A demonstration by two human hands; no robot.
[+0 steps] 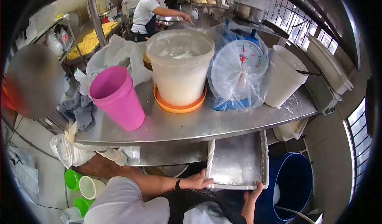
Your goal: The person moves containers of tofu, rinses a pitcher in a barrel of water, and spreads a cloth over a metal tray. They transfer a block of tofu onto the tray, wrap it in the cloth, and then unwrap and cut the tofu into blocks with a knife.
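Below the steel table's front edge, a shallow rectangular tray point(238, 160) with a grey metal inside and pale rims lies level before me. My left hand point(195, 180) is closed on its near left corner, thumb on the rim. At the near right corner my right hand point(252, 195) grips the rim, its other fingers partly hidden underneath. The far end of the tray reaches under the table point(179, 130). Inside it I see only light streaks and specks.
On the table stand a pink cup point(119, 98), a white tub point(179, 72) on an orange dish, a bagged dial scale point(238, 70) and a white container point(284, 78). A blue barrel point(292, 180) stands right. Two people are nearby, one left, one at the back.
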